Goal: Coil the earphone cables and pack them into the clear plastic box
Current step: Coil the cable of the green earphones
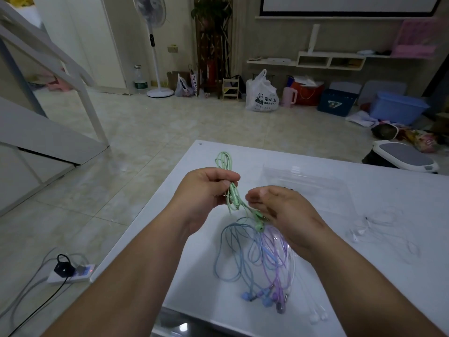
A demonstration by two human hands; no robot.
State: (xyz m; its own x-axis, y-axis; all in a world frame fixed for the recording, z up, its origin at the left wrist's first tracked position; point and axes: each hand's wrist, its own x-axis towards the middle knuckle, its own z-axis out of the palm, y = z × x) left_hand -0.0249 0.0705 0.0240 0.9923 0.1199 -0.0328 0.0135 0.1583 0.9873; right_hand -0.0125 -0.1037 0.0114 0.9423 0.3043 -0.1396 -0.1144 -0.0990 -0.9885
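while my left hand (pixel 206 188) pinches the green cable (pixel 230 190) bundle, coiling is under way; right hand (pixel 279 210) loose, must wrap the tail, then box (pixel 311 181).

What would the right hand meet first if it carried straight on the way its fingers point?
The right hand points left, toward the green cable bunched in the left hand. It would likely touch that cable first, though depth is hard to judge from one view.
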